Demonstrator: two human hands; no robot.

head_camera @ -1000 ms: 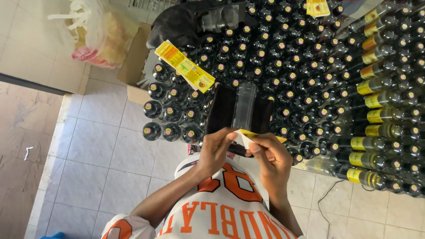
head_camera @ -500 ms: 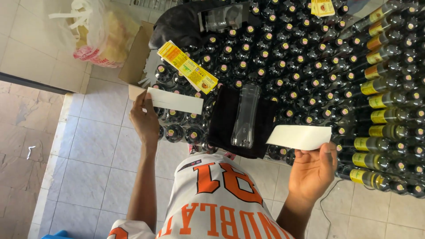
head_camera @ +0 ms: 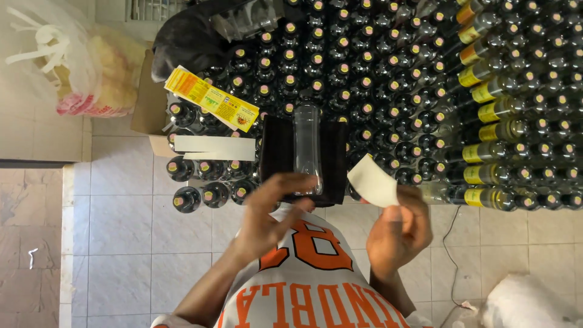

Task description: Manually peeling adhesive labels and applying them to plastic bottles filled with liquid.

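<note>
A clear, unlabelled bottle [head_camera: 306, 146] lies on a black cloth [head_camera: 276, 155] on top of rows of dark capped bottles. My left hand [head_camera: 267, 215] is just below it, fingers spread, with the fingertips at the bottle's near end. My right hand [head_camera: 398, 234] pinches a white label [head_camera: 371, 181] by its lower edge, to the right of the bottle and apart from it. A long white paper strip [head_camera: 212, 147] rests on the bottle caps to the left of the cloth.
Dark bottles [head_camera: 376, 79] stand packed across the upper view, and several yellow-labelled ones [head_camera: 486, 112] lie at the right. A strip of yellow labels [head_camera: 212, 103] lies on the caps at upper left. A plastic bag [head_camera: 73, 67] sits on the tiled floor [head_camera: 121, 243].
My left hand has let go of the white strip, which now lies on the caps, and come back to the clear bottle. My right hand has brought the label left, closer to the bottle.
</note>
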